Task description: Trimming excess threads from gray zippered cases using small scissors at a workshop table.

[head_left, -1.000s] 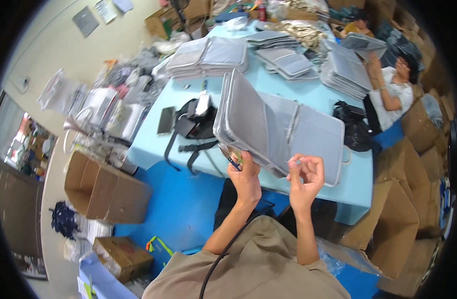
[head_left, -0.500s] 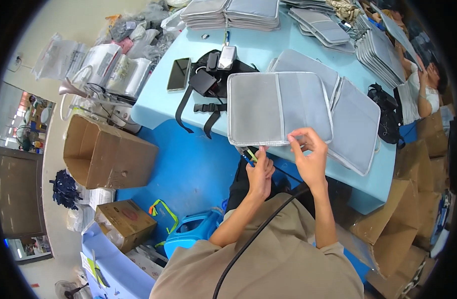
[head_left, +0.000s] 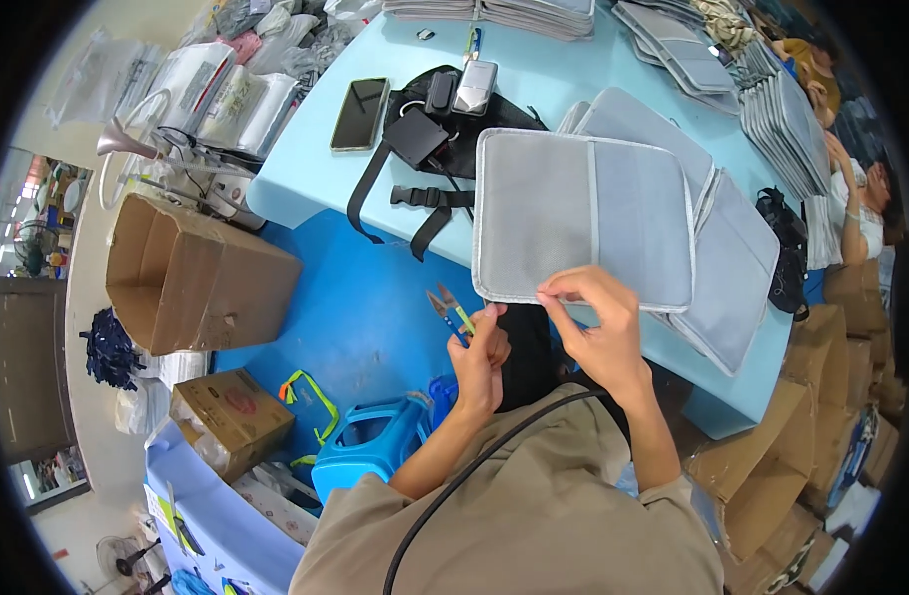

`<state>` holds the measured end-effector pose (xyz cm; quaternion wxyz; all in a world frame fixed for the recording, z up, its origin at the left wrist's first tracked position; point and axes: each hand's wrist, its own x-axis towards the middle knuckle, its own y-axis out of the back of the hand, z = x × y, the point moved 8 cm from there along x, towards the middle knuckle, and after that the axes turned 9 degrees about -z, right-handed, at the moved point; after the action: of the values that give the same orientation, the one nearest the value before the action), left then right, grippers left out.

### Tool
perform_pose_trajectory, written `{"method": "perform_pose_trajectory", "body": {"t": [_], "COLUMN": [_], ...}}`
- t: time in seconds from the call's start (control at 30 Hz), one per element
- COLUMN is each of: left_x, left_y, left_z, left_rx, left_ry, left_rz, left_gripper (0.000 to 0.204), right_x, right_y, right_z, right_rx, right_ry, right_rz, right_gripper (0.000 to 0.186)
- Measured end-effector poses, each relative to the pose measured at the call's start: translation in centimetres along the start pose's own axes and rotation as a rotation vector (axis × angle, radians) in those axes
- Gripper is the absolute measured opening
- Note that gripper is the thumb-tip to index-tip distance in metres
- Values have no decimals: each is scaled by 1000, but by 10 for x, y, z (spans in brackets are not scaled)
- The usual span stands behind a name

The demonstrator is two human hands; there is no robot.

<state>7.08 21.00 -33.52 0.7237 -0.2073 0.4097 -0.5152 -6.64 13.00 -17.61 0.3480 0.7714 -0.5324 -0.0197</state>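
Note:
A flat grey fabric panel (head_left: 534,213) with light piped edging and a seam down its middle lies at the table's front edge. My left hand (head_left: 481,365) is closed around small thread snips (head_left: 448,305) with blue and yellow-green handles. Their parted blades point up and left, away from the panel, while the fingertips are close to its near left corner. At the near edge, my right hand (head_left: 605,332) pinches thumb against forefinger on the piping. Any loose thread there is too small to make out. More grey panels (head_left: 737,268) lie beneath and to the right.
Left on the light-blue table (head_left: 301,183) are a phone (head_left: 359,114) and a black strapped pouch (head_left: 430,198) with small devices. Panel stacks (head_left: 782,129) stand at the back and right. Cardboard boxes (head_left: 236,288) flank the table; a blue plastic stool (head_left: 370,441) is nearby. Another person (head_left: 851,203) sits far right.
My left hand with the snips has drawn left, and the blades now show beyond the panel. My right hand has slid left along the near edge. The whole view has shifted slightly.

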Motion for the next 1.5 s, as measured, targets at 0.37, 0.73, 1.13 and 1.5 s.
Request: {"method": "perform_pose_trajectory", "body": {"t": [0.37,0.73,1.13,1.5], "left_x": [11,16,18,33], "left_y": [3,3,4,23], "left_z": [5,11,24,11], "left_rx": [178,267,243,177], "left_ry": [-76,-95,-122,-161], "left_rz": [11,-4,-1,-14], "left_gripper": [17,20,23,29], "right_x": [-11,-4,28,29], "right_y": [-7,-21,-54,-94], "right_z": [0,3,-22,-26], "right_rx": [-77,-135,-460,-766], "right_ry": [37,64,315,550], "right_rz": [10,-73,-320,-435], "right_gripper": [16,15,28,39]}}
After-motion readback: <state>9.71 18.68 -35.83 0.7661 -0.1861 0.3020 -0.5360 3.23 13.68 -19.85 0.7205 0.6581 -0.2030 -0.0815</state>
